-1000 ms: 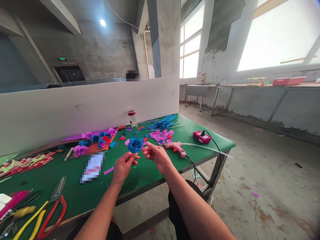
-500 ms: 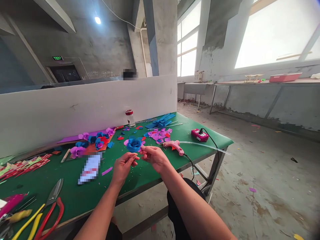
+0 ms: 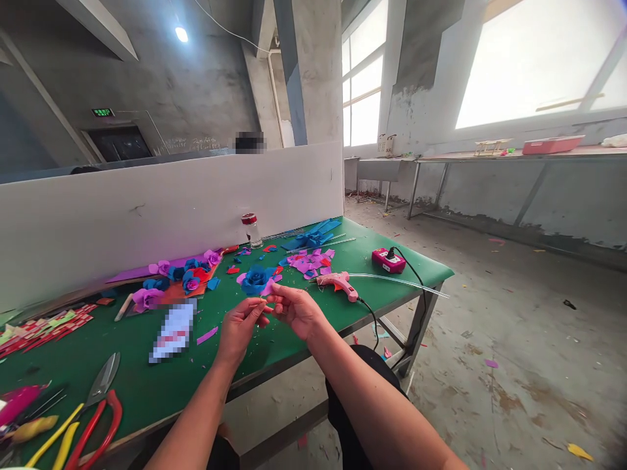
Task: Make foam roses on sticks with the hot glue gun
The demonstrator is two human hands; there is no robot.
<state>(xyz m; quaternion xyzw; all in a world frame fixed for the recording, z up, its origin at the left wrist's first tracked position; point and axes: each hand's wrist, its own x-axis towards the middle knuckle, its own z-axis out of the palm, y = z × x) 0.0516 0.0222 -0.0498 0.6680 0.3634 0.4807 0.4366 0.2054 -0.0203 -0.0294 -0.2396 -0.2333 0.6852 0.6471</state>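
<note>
A blue paper flower (image 3: 257, 279) with purple outer petals is held upright above the green table. My left hand (image 3: 240, 324) pinches its thin stem just below the bloom. The fingers of my right hand (image 3: 295, 308) are closed on a purple petal (image 3: 268, 288) at the flower's right underside. Right of the hands lies a pink glue gun (image 3: 339, 284), a clear glue stick running out of its back. Behind it spreads a pile of purple paper pieces (image 3: 309, 262).
Finished paper flowers (image 3: 192, 282) lie at left. Red- and yellow-handled shears (image 3: 104, 385) rest near the front left edge. A red-lidded jar (image 3: 252, 232) and blue paper strips (image 3: 316, 236) stand by the white partition (image 3: 171, 202). A magenta power box (image 3: 388, 260) sits at right.
My right hand has shifted slightly left and closer to my left hand, at the flower's base. The flower tilts a little differently. The whole view has moved slightly.
</note>
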